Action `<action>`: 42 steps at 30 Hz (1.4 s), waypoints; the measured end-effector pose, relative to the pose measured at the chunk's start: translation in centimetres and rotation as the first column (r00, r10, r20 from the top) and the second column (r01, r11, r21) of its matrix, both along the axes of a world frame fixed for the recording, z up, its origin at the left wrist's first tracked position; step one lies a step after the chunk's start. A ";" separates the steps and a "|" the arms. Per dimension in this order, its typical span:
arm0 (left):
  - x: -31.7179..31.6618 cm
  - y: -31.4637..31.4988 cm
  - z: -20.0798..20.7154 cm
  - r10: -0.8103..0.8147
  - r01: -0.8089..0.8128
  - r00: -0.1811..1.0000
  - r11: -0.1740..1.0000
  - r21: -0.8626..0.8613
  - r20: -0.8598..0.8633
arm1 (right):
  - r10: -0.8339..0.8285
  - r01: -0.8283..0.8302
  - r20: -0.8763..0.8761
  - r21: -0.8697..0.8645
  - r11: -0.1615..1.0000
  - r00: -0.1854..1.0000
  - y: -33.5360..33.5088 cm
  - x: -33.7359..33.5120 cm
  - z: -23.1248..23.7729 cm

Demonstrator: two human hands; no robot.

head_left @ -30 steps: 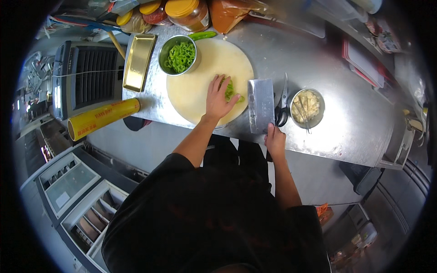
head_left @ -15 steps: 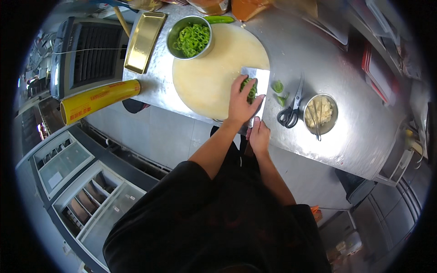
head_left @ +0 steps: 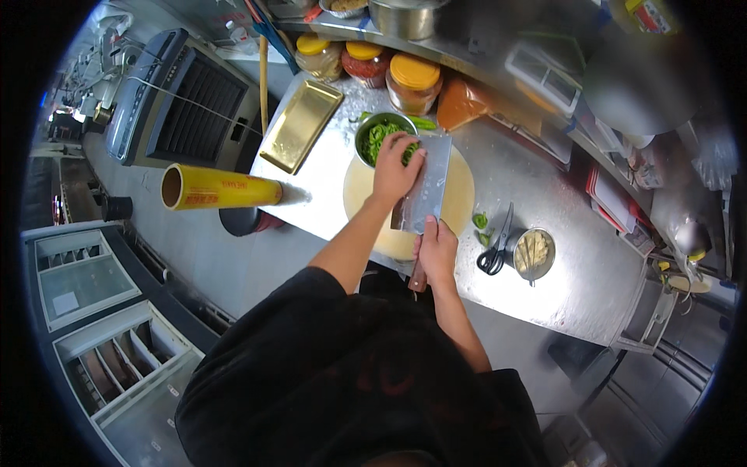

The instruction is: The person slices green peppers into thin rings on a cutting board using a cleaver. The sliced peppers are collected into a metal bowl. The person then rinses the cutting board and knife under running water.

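Cleaver (head_left: 426,194): broad rectangular steel blade, brown handle at near end, blade above pale round board (head_left: 462,187); green pepper slices (head_left: 377,142) heaped in round metal bowl (head_left: 359,153), more beside blade's far end, partly hidden.

Head-worn cam, L of pair, wide fisheye, looks down onto L hand (head_left: 397,177) & R hand (head_left: 437,251). Torso (head_left: 358,373) v. close at btm; steel table (head_left: 510,175) farther, upper ctr.

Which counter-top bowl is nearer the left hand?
The bowl of sliced green pepper, by the left hand; the other bowl, beside the scissors, holds pale food.
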State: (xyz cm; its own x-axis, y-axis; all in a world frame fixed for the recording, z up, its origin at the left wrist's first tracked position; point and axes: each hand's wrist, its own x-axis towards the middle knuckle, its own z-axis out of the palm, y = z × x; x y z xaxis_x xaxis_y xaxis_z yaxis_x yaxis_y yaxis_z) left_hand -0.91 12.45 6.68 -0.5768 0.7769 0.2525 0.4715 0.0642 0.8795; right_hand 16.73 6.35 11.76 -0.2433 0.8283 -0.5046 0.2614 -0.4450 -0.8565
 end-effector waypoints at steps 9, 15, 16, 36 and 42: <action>-10.0 -1.3 -3.5 0.077 -0.081 0.966 0.997 -0.009 -0.248 | -0.101 0.024 0.329 0.229 0.973 0.939 -2.0 7.9 -2.1; -13.2 -3.9 -8.6 0.185 0.038 0.924 0.826 -0.563 0.334 | -0.001 -0.232 0.630 0.287 0.929 0.777 -3.1 9.3 -3.4; -13.3 -4.0 -8.5 0.230 0.031 0.868 0.860 -0.509 0.440 | 0.003 -0.221 0.630 0.268 0.938 0.777 -3.3 9.0 -3.7; -17.3 -18.5 -8.7 0.514 -0.377 0.232 0.830 -0.410 0.826 | 0.088 -0.279 0.593 0.239 0.930 0.801 0.0 10.2 -8.1; -12.9 -19.1 -8.1 0.485 -0.578 -0.128 0.673 -0.462 0.865 | 0.079 -0.123 0.439 0.074 0.990 0.895 -0.4 8.3 -5.9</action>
State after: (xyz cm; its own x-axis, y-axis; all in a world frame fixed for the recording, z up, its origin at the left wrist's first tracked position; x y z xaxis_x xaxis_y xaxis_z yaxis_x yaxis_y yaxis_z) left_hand -13.84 -6.68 -1.46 -0.5787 0.1018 -0.8092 -0.8063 -0.2200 0.5490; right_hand 25.04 5.91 5.84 -0.1035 0.8612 -0.4976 0.6562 -0.3168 -0.6849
